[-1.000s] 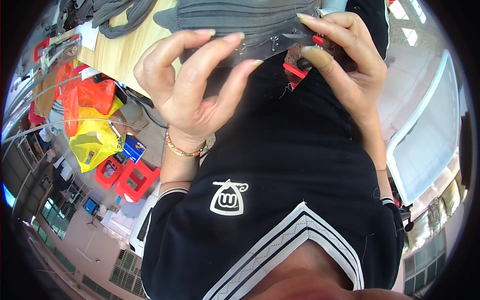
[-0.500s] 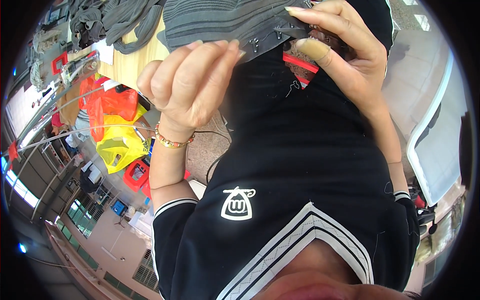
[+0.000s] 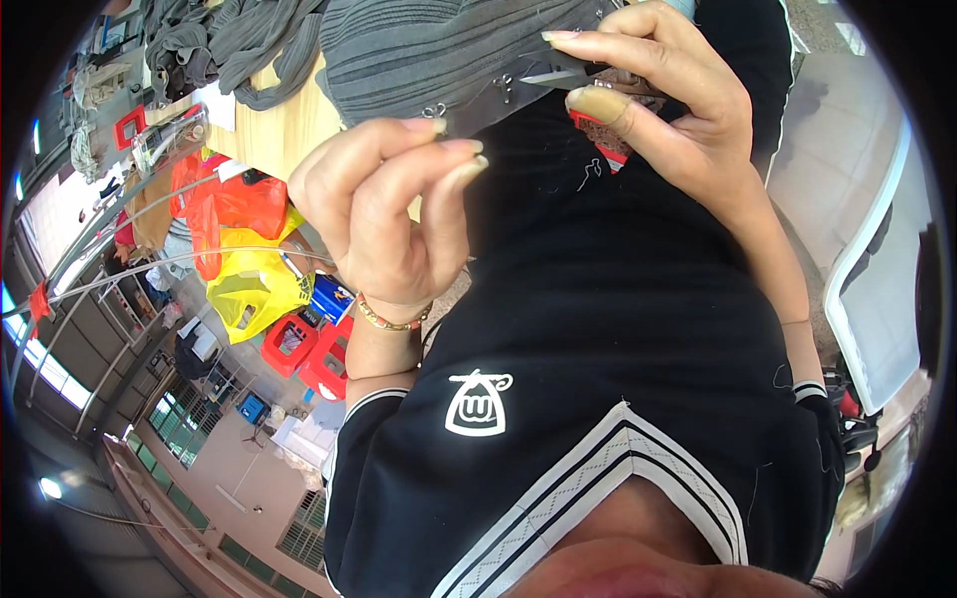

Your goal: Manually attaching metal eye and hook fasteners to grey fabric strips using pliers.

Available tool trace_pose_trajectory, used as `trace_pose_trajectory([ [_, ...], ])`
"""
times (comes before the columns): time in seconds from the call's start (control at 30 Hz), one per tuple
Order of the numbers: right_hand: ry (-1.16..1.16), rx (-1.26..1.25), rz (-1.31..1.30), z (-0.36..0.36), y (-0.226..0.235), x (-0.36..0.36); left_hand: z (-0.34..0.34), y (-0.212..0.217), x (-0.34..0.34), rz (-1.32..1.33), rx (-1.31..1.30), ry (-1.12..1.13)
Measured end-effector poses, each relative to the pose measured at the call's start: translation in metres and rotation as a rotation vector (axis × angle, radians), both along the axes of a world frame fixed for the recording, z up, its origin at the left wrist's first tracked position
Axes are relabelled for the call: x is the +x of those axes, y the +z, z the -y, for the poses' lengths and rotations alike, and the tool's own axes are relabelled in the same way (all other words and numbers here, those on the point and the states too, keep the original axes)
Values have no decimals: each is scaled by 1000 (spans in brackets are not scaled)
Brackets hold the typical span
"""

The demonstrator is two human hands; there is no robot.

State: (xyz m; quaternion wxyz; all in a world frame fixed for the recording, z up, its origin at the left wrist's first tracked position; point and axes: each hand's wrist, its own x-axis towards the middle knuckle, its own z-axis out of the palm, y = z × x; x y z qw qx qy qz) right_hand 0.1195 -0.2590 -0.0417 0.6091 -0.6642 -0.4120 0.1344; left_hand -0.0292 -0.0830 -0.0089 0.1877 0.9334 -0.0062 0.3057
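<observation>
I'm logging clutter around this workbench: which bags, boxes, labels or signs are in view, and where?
Yellow bag: left, below the table edge, crumpled plastic.
Orange bag: just above the yellow one, crumpled plastic.
Blue box: right of the yellow bag, small, with white marks.
White paper: on the table, flat sheet.
Shirt logo: white, on the black shirt.

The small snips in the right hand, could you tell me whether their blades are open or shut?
Open: the snips show two blades parted at the tips, beside the grey garment.

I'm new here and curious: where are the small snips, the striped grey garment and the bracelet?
small snips (image 3: 558, 76), head view, on the metal blades.
striped grey garment (image 3: 419, 45), head view, on its ribbed middle.
bracelet (image 3: 391, 321), head view, on the beads at the wrist.
</observation>
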Motion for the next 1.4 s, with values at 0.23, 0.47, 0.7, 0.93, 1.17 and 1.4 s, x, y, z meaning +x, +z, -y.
trace_pose_trajectory([
  [0.23, 54, -119, 12, -7, -9, -2, -8, -18, -3, 59, -16, 86],
  [0.47, 75, 65, 301, -19, -23, -14, -10, -22, -4, 66, -94, 69],
  [0.7, 34, 72, 359, -25, -23, -17, -10, -28, -7, 86, -58, 122],
  [0.93, 48, -25, 222, -25, 0, -16, -11, -32, -7, 114, -113, 115],
  [1.17, 40, -70, 209, -30, -4, -16, -15, -35, -9, 127, -115, 94],
  [1.4, 5, 157, 494, -40, -20, -14, -22, -40, -9, 152, -82, 38],
])
